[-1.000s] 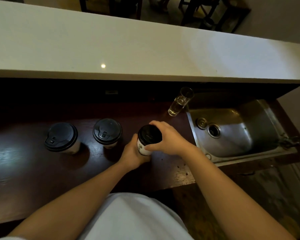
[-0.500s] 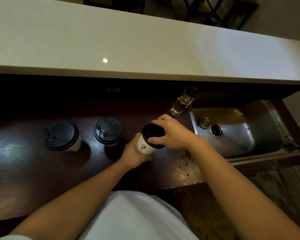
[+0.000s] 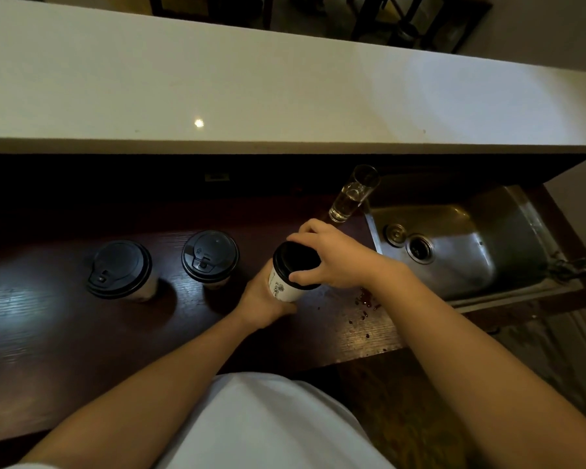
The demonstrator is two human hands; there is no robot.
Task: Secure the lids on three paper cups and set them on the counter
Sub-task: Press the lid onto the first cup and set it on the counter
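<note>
Three white paper cups with black lids are on the dark wooden counter (image 3: 48, 340). The left cup (image 3: 121, 270) and the middle cup (image 3: 210, 258) stand upright with lids on, untouched. My left hand (image 3: 261, 301) wraps the body of the third cup (image 3: 283, 287), which leans a little. My right hand (image 3: 332, 257) lies over its black lid (image 3: 293, 260), fingers and thumb clamped on the rim.
A tall glass (image 3: 354, 194) with some water stands just behind my right hand. A steel sink (image 3: 467, 245) is set in the counter at the right. Dark droplets (image 3: 366, 304) spot the wood near the sink. A white raised bar top (image 3: 285, 93) runs along the back.
The third cup has tilted slightly and its white side now shows more. My right hand has shifted its grip around the lid's rim. The other two cups are unmoved.
</note>
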